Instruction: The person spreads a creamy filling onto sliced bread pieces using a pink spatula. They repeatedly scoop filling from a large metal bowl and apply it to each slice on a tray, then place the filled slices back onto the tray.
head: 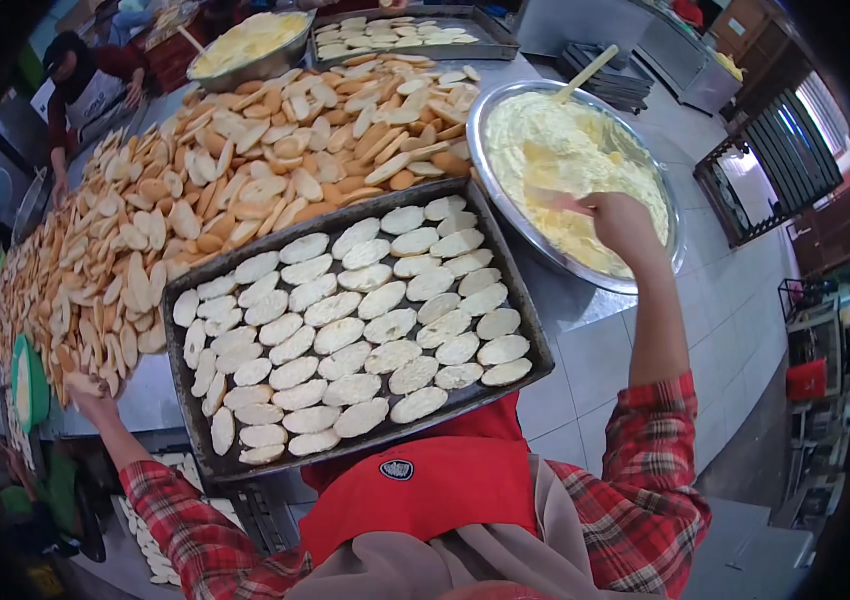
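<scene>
My right hand [621, 223] grips a spatula with a pinkish handle [578, 204], its blade down in pale yellow cream [537, 142]. The cream fills a large steel bowl [476, 124] at the table's right corner. At the left, my left hand [91, 394] reaches to the edge of a big heap of oval bread slices [267, 150]; its fingers are at a slice [64, 358]. Before me lies a dark metal baking tray [547, 360] with rows of pale-coated oval slices [338, 334], its near edge close to my red apron [425, 491].
Behind the heap stand another cream bowl [286, 56] and a second filled tray [507, 51]. A green basin [40, 382] sits at far left. Across the table a person [87, 90] works at the heap. More loaded trays [147, 540] are below the table's near edge.
</scene>
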A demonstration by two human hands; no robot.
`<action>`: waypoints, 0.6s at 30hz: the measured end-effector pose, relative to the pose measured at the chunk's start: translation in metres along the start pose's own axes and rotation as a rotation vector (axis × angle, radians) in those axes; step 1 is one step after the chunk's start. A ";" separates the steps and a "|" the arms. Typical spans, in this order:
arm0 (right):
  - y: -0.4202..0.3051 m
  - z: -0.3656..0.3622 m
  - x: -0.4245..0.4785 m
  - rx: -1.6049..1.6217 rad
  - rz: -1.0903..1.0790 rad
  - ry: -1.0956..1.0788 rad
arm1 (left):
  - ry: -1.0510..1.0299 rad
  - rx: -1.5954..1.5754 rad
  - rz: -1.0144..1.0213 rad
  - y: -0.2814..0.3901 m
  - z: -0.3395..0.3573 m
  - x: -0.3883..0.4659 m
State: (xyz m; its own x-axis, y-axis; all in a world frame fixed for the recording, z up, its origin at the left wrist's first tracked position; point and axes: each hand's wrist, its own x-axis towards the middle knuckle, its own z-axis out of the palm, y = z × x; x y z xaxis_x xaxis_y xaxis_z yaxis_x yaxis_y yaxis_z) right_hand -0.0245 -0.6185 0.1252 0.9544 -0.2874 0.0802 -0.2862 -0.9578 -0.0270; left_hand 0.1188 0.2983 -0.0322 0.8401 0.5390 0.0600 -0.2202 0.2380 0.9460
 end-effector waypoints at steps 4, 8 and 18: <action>0.008 0.023 0.019 0.086 -0.076 -0.228 | 0.036 -0.493 -0.015 0.030 0.085 -0.023; 0.030 0.004 0.007 0.526 0.023 -0.484 | -0.159 -0.498 0.081 0.079 0.179 -0.095; 0.029 0.004 -0.054 1.354 -0.036 -0.374 | -0.824 -0.527 -0.533 0.008 0.353 -0.336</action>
State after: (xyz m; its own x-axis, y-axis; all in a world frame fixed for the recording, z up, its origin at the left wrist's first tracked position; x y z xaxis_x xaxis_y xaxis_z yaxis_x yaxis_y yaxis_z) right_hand -0.0840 -0.6303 0.1163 0.9864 -0.0403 -0.1591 -0.1635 -0.1577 -0.9739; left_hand 0.0098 -0.1664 0.0683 0.9190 -0.3889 0.0642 0.2483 0.6977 0.6720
